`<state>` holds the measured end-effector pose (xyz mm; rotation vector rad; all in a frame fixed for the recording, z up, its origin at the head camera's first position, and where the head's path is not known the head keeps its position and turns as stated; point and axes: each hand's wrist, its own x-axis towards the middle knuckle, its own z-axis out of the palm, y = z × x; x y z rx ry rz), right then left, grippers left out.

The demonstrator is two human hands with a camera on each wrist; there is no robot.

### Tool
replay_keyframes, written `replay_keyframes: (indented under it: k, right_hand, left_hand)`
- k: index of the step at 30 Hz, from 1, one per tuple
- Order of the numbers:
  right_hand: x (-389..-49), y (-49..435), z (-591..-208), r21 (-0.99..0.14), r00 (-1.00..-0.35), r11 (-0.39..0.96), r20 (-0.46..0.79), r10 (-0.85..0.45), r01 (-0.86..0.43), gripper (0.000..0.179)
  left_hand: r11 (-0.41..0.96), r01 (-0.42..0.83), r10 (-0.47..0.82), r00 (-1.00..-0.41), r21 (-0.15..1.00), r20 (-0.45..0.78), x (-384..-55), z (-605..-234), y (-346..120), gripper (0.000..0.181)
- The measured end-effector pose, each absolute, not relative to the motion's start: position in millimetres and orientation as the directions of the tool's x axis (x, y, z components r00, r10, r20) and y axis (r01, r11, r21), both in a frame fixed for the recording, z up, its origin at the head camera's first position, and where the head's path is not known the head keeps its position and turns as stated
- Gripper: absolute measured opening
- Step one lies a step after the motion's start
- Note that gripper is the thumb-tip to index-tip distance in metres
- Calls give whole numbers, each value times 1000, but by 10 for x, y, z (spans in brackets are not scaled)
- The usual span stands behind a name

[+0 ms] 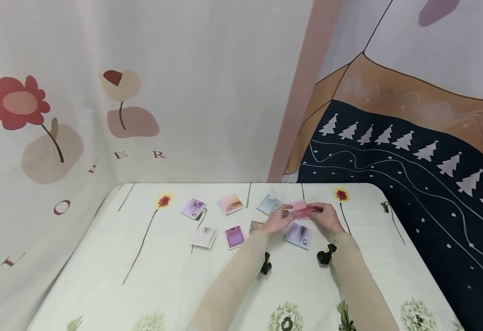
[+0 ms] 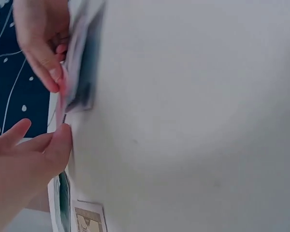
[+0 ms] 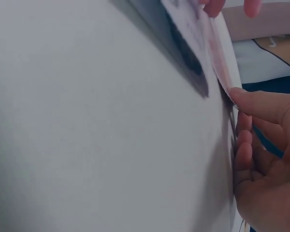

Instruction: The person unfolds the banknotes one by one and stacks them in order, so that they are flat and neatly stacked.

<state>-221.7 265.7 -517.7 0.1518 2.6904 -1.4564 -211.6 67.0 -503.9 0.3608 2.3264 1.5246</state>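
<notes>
Both hands are at a folded pink-red banknote (image 1: 300, 209) near the back right of the table. My right hand (image 1: 326, 217) pinches its right edge between thumb and fingers, as the right wrist view shows with the pink note (image 3: 221, 60) seen nearly edge-on. At the left edge, my left hand (image 1: 277, 220) holds the note by thumb and fingertips. Just in front lies a folded purple-blue banknote (image 1: 298, 235) marked 10, its top part raised off the lower. Beyond the left hand is a blue-grey banknote (image 1: 268, 204); a brown one (image 1: 255, 225) is partly hidden by that hand.
Further left lie a purple note (image 1: 235, 236), a pale note (image 1: 204, 237), a pink-orange note (image 1: 230, 203) and a violet note (image 1: 193, 208), all folded. A flowered white cloth (image 1: 162, 285) covers the table. Printed curtains hang behind and at the sides.
</notes>
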Motion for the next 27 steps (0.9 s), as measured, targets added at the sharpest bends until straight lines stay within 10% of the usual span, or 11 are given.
replay_keyframes:
  k: [10,27]
  right_hand:
    - [-2033,2605,-5130,-891,-983,416,-144,116,180,34]
    - [-1833,2408,-4957,-969,-963,242,9,270,59,33]
  left_hand:
    - [122,-142,375,-910,982,-178,-2155,-5040,677,41]
    - [-19,-26,231,-973,999,-21,-2226,-5021,681,35]
